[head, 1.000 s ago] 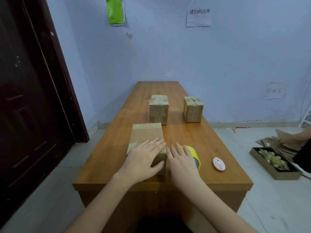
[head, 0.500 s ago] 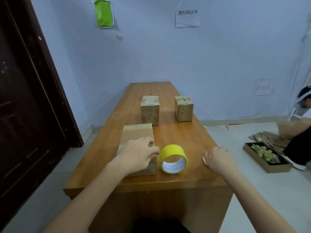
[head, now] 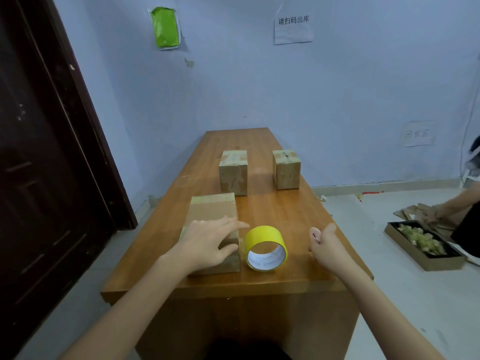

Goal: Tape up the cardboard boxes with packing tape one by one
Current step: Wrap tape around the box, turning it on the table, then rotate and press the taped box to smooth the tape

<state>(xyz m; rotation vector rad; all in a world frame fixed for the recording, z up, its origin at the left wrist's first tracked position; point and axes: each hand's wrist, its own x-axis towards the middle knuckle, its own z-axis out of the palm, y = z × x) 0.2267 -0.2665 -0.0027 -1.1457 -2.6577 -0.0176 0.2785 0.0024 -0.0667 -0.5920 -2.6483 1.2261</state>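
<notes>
Resting open on the flat brown cardboard box [head: 211, 216] at seven o'clock, the left hand [head: 207, 242] steadies it. The right hand [head: 326, 246], fingers curled on something small I cannot identify, hovers at five — yellow tape roll [head: 266, 248] untouched, so sealing seems unfinished.

Brown cardboard boxes [head: 233, 172]: three, on the bench
Yellow packing tape roll [head: 266, 247]: one
Paper wall notices [head: 293, 27]: two
Hands [head: 207, 242]: two

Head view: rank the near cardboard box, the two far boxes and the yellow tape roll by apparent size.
1. Near flat cardboard box, though nearness inflates it.
2-3. Far left cardboard box and far right cardboard box: alike, unranked.
4. Yellow tape roll.
</notes>
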